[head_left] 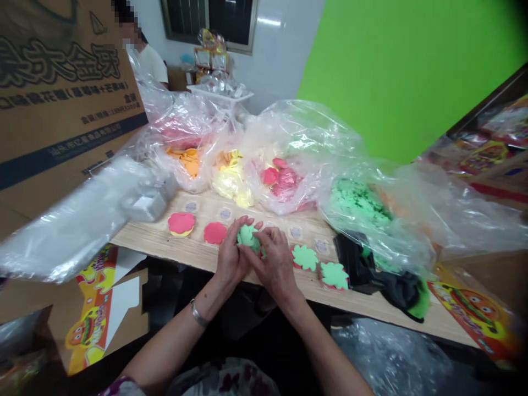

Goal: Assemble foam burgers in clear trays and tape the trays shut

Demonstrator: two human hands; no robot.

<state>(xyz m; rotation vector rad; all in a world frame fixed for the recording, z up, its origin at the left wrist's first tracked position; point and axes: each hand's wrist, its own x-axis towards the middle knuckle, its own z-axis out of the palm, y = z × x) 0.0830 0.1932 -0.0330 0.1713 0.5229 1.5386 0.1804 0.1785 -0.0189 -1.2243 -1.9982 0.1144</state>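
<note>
My left hand (231,254) and my right hand (273,260) meet over the wooden board (173,240), both pinching a green leaf-shaped foam piece (247,235) between their fingers. A silver bracelet circles my left wrist. On the board to the left lie a red piece on a yellow one (181,224) and a single red piece (215,232). To the right lie two green leaf pieces (304,257) (334,275) on red ones. Small round stickers (225,213) sit in a row behind.
Clear plastic bags hold orange (187,159), yellow (233,181), pink (278,177) and green (357,201) foam pieces at the back. A large cardboard box (58,88) stands left. A black cloth (391,286) lies right. Another person (144,55) sits far back.
</note>
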